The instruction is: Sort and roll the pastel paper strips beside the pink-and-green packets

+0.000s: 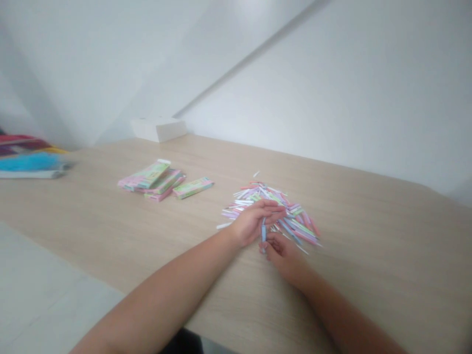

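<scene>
A slim light blue pencil-like stick stands nearly upright between the fingertips of my right hand, its lower end pinched. Over its upper end my left hand reaches with fingers stretched out flat, the palm side close to the stick; I cannot tell whether they touch. Just beyond both hands lies a loose pile of slim pastel sticks in pink, purple, green, blue and white. Blur hides their exact kind, and my left hand covers part of the pile.
Left of the pile are a stack of flat pastel boxes and one separate box. A white box stands at the back by the wall. Colourful items are at the far left. The wooden table has its front edge below my arms.
</scene>
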Demonstrator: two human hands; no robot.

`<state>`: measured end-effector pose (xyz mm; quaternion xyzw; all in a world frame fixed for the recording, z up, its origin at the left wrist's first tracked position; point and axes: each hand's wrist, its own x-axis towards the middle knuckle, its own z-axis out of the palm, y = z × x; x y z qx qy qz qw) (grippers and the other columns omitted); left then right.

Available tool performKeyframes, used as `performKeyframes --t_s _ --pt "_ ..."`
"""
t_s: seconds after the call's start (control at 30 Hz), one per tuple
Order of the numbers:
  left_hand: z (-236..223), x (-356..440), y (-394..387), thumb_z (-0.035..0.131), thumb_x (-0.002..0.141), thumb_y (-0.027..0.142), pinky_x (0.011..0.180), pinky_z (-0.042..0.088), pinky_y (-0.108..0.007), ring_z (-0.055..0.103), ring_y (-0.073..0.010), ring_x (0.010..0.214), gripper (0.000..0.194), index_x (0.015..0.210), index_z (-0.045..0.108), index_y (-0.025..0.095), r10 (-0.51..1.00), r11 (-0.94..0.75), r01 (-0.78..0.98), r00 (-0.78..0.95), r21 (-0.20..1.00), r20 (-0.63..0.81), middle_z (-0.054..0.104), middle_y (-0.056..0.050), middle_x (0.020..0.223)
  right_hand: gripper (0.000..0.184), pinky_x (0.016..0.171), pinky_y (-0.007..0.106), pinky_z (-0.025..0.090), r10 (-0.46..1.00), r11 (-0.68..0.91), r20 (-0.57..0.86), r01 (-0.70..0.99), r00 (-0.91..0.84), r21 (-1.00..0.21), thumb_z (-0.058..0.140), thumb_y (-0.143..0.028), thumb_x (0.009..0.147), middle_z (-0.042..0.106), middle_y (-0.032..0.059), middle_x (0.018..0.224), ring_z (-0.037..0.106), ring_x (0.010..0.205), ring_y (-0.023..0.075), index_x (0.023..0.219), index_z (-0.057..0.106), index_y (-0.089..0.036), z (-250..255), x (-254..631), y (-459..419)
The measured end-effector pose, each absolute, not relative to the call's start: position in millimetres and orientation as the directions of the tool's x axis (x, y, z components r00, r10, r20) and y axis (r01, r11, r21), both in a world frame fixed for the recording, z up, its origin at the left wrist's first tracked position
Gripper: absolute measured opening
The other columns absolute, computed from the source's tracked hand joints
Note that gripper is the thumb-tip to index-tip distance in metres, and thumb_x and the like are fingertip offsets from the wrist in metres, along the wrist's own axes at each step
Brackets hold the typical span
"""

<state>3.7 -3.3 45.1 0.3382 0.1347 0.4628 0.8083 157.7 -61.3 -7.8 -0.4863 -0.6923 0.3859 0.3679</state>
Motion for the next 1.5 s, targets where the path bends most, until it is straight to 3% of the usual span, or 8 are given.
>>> performKeyframes --t_s 0.73,1.03,1.3,1.5 --pt "30.2 11.1 -0.8 0.070 0.063 0.007 0.092 0.052 -0.035 0.072 -0.0279 0.109 0.043 0.105 0.066 0.015 0.802 0.358 -0.582 0.592 0.730 0.079 0.074 -0.012 0.114 0.014 0.062 0.032 0.046 0.950 0.258 0.175 0.333 -0.258 -0.907 0.058 -0.034 0.094 0.061 -0.0001 0.072 0.059 0.065 0.0175 0.088 0.063 -0.022 -7.3 158.3 -61.0" --pt "31.1 8.8 0.9 0.078 0.066 0.013 0.095 0.052 -0.036 0.070 -0.0251 0.108 0.047 0.112 0.069 0.018 0.798 0.306 -0.518 0.597 0.798 0.082 0.072 -0.011 0.116 0.012 0.063 0.035 0.049 0.946 0.283 0.212 0.306 -0.244 -0.909 0.060 -0.032 0.094 0.063 0.0012 0.073 0.062 0.067 0.0203 0.085 0.063 -0.025 -5.7 160.4 -61.9" --pt "28.4 3.8 1.8 0.076 0.070 0.018 0.079 0.052 -0.030 0.066 -0.0249 0.107 0.049 0.118 0.070 0.018 0.727 0.358 -0.448 0.684 0.819 0.056 0.070 -0.014 0.121 0.011 0.061 0.035 0.048 0.938 0.336 0.279 0.344 -0.206 -0.877 0.060 -0.033 0.094 0.061 0.0003 0.071 0.060 0.065 0.0200 0.086 0.063 -0.026 -9.0 162.8 -59.2" --pt "29.0 0.8 2.7 0.078 0.073 0.022 0.079 0.052 -0.031 0.065 -0.0265 0.111 0.051 0.123 0.071 0.021 0.697 0.350 -0.416 0.714 0.840 0.063 0.067 -0.014 0.130 0.012 0.066 0.036 0.050 0.941 0.336 0.287 0.386 -0.181 -0.859 0.058 -0.035 0.095 0.063 0.0010 0.075 0.062 0.070 0.0212 0.091 0.063 -0.025 -3.9 163.4 -62.7"
